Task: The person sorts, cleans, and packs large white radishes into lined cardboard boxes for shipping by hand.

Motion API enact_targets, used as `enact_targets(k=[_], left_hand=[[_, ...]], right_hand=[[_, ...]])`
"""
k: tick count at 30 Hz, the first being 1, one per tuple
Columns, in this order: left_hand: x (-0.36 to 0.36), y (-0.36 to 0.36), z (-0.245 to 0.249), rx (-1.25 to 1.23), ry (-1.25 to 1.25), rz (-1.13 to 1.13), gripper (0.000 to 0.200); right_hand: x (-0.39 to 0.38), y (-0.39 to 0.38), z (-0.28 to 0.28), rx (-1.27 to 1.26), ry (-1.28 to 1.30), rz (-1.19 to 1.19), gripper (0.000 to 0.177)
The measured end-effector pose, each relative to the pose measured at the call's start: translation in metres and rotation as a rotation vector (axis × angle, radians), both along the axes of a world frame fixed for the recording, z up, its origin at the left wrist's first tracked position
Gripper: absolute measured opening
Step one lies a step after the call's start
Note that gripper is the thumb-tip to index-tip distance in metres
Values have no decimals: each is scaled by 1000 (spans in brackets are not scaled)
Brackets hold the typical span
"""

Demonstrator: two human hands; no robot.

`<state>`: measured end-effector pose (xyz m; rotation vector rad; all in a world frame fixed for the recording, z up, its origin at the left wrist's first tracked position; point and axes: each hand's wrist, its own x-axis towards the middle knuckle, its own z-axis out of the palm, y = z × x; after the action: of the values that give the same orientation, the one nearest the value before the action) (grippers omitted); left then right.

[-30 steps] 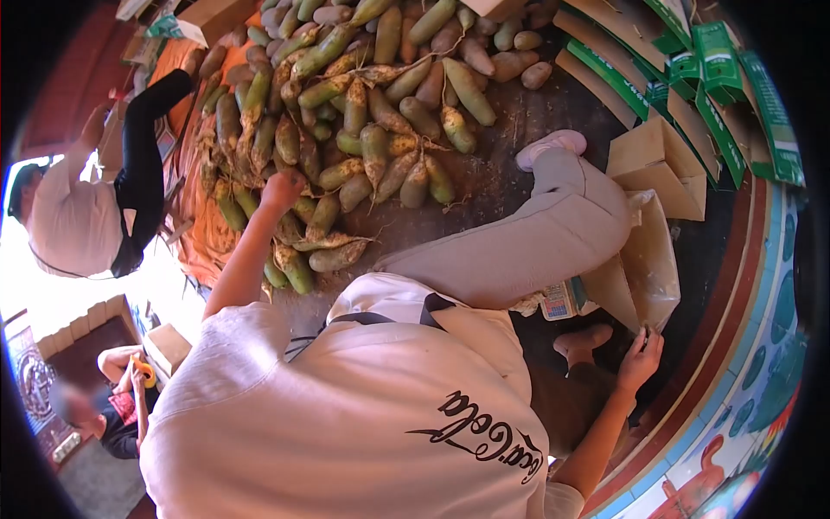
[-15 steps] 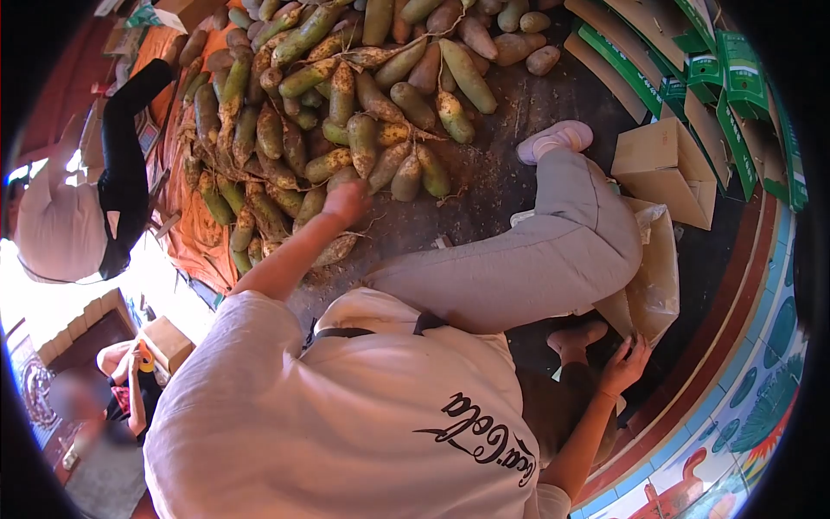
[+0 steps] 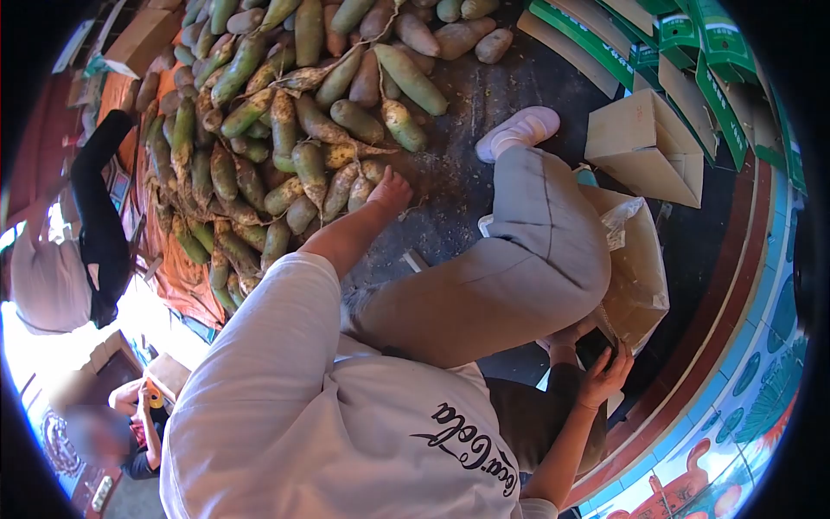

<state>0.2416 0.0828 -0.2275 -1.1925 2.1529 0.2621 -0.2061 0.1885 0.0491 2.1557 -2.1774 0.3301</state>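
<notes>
My left hand [image 3: 392,192] is at the near edge of a large heap of long green radishes [image 3: 309,169]. Its fingers are curled over one end of a radish [image 3: 373,169] there, and the palm side is hidden. My right hand [image 3: 608,378] grips the near edge of an open cardboard box [image 3: 644,298] with clear plastic lining its rim. The box stands beside my bent leg, which hides part of it.
An open cardboard box [image 3: 647,149] stands beyond mine, before green printed cartons [image 3: 722,95]. A tiled, painted wall edge [image 3: 743,381] curves along the right. At left are a standing person [image 3: 65,277] and another holding a yellow tape roll [image 3: 154,395].
My left hand has moved right along the heap's edge to another radish, and my torso leans further that way. The right hand stays on the box edge. The whole view has shifted.
</notes>
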Motion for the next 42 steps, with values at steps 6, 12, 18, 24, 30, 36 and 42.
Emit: enact_targets(k=[6,12,18,24,30,36,42], left_hand=[[1,-31,22,87,54,-35,47],[41,-48,100,-259,692,519,63],[56,-59,180,-257,1497,1299,69],[45,-74,251,-231,2108,1419,66],[31,-79,309,-100,2268,1340,65],[38,-94,349,-59,2310,1033,69],[35,-87,378,230,2247,781,84]], right_hand=[[1,-7,4,-15,-12,2,24],[5,-20,14,-97,-86,-17,22],[34,-59,46,-203,-192,43,24],[140,-138,100,-261,-326,366,27],[206,-172,130,-375,-390,658,32],[202,-169,138,-270,-468,570,37],[244,-180,115,181,-769,624,63]])
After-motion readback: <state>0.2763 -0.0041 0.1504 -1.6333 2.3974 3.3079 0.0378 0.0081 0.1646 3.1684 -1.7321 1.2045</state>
